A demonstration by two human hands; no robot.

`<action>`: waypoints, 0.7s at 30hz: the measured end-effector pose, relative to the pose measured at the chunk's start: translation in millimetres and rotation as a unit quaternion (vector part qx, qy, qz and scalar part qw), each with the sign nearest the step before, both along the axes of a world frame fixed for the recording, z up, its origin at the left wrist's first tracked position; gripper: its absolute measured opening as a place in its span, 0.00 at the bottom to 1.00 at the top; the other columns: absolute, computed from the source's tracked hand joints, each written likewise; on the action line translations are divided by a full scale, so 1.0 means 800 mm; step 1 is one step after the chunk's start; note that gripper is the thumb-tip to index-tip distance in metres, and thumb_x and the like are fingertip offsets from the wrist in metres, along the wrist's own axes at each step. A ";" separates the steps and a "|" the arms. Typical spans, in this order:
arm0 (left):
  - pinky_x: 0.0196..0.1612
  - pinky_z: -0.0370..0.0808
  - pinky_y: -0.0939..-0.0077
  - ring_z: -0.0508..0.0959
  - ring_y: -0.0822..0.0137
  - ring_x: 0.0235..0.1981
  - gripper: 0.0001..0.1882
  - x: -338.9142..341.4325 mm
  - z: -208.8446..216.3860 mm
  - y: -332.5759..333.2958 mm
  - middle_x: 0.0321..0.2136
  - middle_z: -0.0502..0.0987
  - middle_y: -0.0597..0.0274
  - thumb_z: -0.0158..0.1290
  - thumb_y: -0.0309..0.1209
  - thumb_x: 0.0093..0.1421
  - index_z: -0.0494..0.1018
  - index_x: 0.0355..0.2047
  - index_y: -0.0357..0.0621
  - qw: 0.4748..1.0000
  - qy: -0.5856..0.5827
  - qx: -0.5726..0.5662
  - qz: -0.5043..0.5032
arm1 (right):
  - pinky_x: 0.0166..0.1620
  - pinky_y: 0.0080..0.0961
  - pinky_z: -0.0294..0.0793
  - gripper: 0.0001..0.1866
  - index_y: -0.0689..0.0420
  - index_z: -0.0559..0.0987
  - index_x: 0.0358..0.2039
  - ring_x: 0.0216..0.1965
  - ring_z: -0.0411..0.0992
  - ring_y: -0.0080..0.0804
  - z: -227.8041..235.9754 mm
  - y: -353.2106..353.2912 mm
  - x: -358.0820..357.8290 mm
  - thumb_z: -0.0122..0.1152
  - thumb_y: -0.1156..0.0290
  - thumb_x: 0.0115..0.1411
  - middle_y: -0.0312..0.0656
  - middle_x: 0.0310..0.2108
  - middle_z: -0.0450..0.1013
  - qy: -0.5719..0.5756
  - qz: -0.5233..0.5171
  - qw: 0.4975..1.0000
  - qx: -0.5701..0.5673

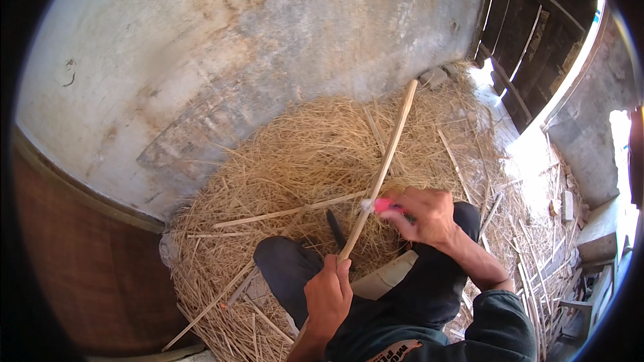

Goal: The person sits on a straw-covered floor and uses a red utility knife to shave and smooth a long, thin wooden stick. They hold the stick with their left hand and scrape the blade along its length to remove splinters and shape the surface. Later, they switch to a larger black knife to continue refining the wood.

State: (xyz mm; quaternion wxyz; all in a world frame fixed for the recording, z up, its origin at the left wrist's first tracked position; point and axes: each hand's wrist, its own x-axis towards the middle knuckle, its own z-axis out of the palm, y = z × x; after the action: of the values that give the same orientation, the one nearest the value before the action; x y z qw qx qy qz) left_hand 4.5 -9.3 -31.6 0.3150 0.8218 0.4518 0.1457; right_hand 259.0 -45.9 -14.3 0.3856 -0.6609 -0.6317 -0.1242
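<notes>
My left hand (329,297) is closed around the lower part of a long, pale wooden stick (391,144). The stick slants up and to the right, its far end near the wall. My right hand (426,214) is closed on a small tool with a red-pink handle (384,206). Its whitish, motion-blurred front end meets the stick about midway along, so I cannot make out its exact kind. Just left of the stick, between my knees, a dark blade-like piece (335,229) shows. A flat beige piece (386,277) lies across my lap.
Straw and wood shavings (315,137) cover the floor around my legs, with several loose strips (288,212) among them. A stained plaster wall (268,33) rises ahead. A brown panel (87,261) stands at left, a dark plank door (530,27) at far right, bricks (567,206) below it.
</notes>
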 end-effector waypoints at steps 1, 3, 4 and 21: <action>0.25 0.73 0.47 0.79 0.39 0.23 0.16 -0.004 -0.001 -0.002 0.19 0.77 0.46 0.43 0.40 0.77 0.70 0.38 0.42 1.000 0.010 -0.001 -0.004 | 0.21 0.26 0.74 0.13 0.49 0.88 0.40 0.20 0.78 0.27 -0.005 0.008 0.015 0.73 0.57 0.60 0.35 0.26 0.82 0.030 -0.024 0.999 0.023; 0.26 0.73 0.47 0.80 0.39 0.23 0.15 -0.016 -0.007 -0.014 0.19 0.77 0.46 0.44 0.40 0.76 0.70 0.39 0.42 1.000 0.027 -0.005 -0.015 | 0.23 0.25 0.75 0.12 0.51 0.89 0.40 0.21 0.80 0.26 -0.007 0.018 0.055 0.70 0.57 0.63 0.39 0.27 0.84 0.067 -0.105 0.992 0.035; 0.25 0.72 0.48 0.78 0.39 0.22 0.16 -0.023 -0.010 -0.020 0.18 0.75 0.46 0.43 0.40 0.77 0.71 0.38 0.40 1.000 0.018 -0.013 -0.021 | 0.24 0.25 0.76 0.13 0.53 0.89 0.40 0.23 0.80 0.26 -0.005 0.019 0.080 0.69 0.57 0.65 0.42 0.28 0.84 0.076 -0.161 0.984 0.025; 0.30 0.63 0.73 0.63 0.75 0.25 0.24 -0.028 -0.025 0.005 0.21 0.64 0.67 0.37 0.41 0.80 0.70 0.33 0.36 0.951 -0.161 -0.263 -0.015 | 0.25 0.28 0.76 0.13 0.51 0.86 0.41 0.23 0.79 0.33 -0.031 -0.006 -0.014 0.73 0.60 0.59 0.37 0.30 0.81 0.082 0.068 0.994 -0.016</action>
State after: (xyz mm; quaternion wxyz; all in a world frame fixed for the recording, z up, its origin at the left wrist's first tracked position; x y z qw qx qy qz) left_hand -17.7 -5.6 -51.6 0.5904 0.6823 0.4051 0.1476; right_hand 247.6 -50.8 -39.3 0.4330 -0.6305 -0.6434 -0.0323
